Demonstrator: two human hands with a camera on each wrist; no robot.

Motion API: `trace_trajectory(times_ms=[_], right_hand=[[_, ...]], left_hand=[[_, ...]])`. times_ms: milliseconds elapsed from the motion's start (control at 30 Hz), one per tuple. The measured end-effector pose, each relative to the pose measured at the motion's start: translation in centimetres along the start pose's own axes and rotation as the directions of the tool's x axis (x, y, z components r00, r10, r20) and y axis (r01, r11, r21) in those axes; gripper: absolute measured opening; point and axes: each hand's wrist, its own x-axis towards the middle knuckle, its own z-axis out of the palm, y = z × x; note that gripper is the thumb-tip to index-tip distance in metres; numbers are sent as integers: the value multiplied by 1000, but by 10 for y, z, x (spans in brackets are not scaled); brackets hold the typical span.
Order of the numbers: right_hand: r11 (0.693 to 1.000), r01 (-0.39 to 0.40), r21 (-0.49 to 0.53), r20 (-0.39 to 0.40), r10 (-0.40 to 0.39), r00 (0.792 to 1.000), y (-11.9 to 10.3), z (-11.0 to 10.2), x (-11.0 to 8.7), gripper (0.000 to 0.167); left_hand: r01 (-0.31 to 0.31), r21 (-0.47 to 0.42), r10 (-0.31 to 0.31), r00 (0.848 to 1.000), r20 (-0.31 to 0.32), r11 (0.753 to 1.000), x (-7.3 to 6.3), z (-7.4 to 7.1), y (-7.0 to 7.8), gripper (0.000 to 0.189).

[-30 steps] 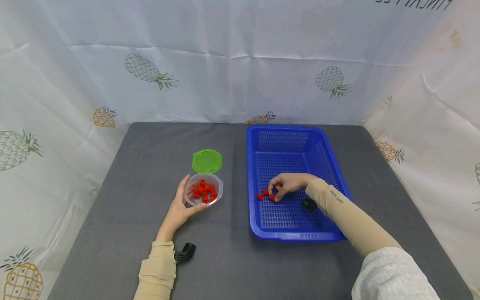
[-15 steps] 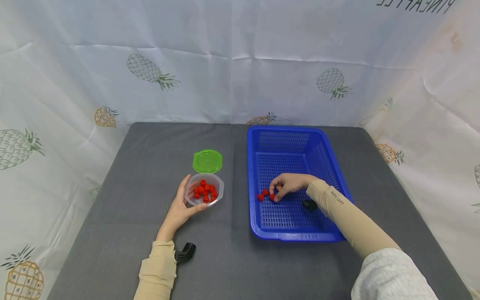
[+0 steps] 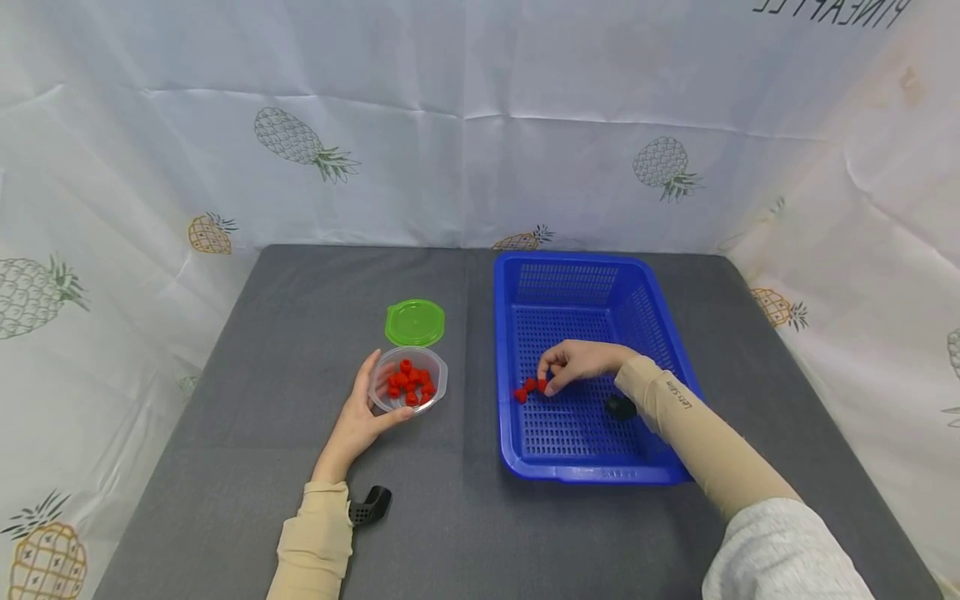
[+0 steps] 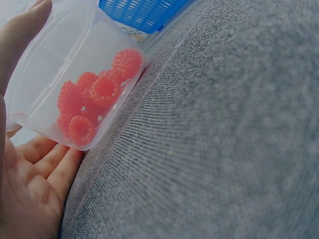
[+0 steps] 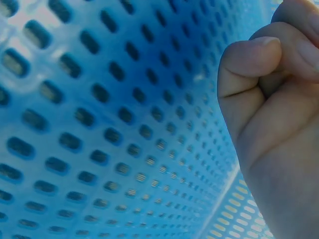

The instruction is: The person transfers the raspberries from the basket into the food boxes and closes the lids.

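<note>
My left hand (image 3: 354, 427) holds a clear plastic tub (image 3: 382, 400), thumb on the near side and fingers around the far left side. Several red raspberries (image 4: 103, 89) lie in the bottom of the tub. Over the basket floor, my right hand (image 3: 581, 362) pinches a raspberry (image 3: 542, 386) between thumb and fingertips. Two more raspberries (image 3: 521, 395) lie just left of those fingertips. In the right wrist view the curled fingers (image 5: 249, 57) show, but the pinched raspberry is hidden.
A blue perforated basket (image 3: 512, 450) stands on the grey cloth-covered table (image 3: 450, 533), right of the tub. Behind the tub lies a green lid (image 3: 415, 322). A white curtain (image 3: 480, 183) with pineapple prints hangs around the table.
My right hand has shifted slightly up and back, and the raspberry at its fingertips has moved with it. The left hand and tub stay in place.
</note>
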Motion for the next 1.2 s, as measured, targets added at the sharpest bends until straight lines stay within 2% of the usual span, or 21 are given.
trace_trajectory(times_ms=[233, 433, 467, 533, 667, 733, 800, 1200], right_hand=[[1000, 17, 5, -58, -17, 998, -8, -4, -7, 24], [1000, 25, -4, -69, -25, 997, -13, -5, -10, 24], [1000, 28, -3, -70, -28, 997, -14, -4, -10, 24], [999, 47, -6, -71, -47, 996, -16, -5, -11, 23], [996, 92, -9, -76, -92, 993, -23, -6, -14, 23], [994, 106, -9, -80, -106, 991, -28, -8, -16, 22], [994, 111, -14, -85, -112, 990, -33, -9, -17, 23], [978, 208, 9, -102, -206, 973, -59, -11, -20, 20]], left_hand=[[3, -2, -3, 1000, -3, 1000, -1, 0, -1, 98], [11, -8, -11, 1000, -5, 1000, -1, 0, -1, 99], [15, -10, -15, 1000, -3, 1000, -2, 0, 3, 99], [23, -8, -23, 1000, -1, 1000, -3, 0, 10, 98], [33, 0, -33, 999, 0, 999, -3, 0, 12, 98], [27, -3, -27, 1000, -3, 1000, -1, 0, 3, 98], [17, -5, -17, 1000, -1, 1000, -1, 0, 2, 98], [14, -1, -14, 1000, 5, 1000, -1, 0, 4, 98]])
